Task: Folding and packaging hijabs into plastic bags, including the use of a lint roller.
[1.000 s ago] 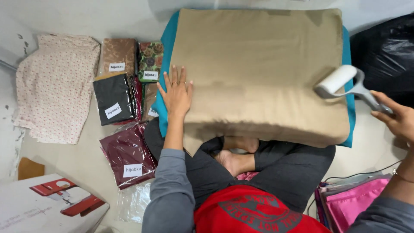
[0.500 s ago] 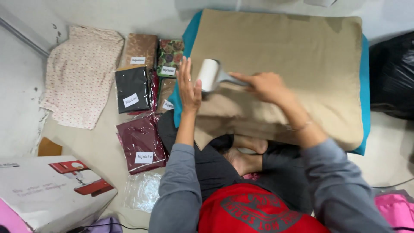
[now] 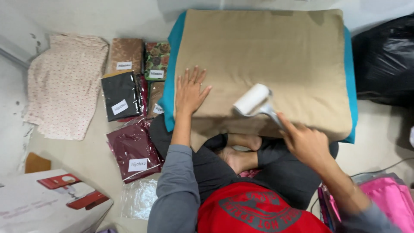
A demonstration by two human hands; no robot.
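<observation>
Left hand (image 3: 191,92) lies flat, fingers spread, pinning the tan cloth (image 3: 267,64) taut; right hand (image 3: 307,144) grips the lint roller (image 3: 252,100), pressing it down.

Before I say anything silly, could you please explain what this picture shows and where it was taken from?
The view comes from a camera worn on a seated person's head, looking down at their own lap and hands. The left hand lies flat on a folded tan cloth, which rests on a teal layer. The right hand holds a white lint roller on that cloth. To the left, on the floor, lie bagged fabrics with labels and a pale dotted cloth. A black plastic bag sits at right.
</observation>
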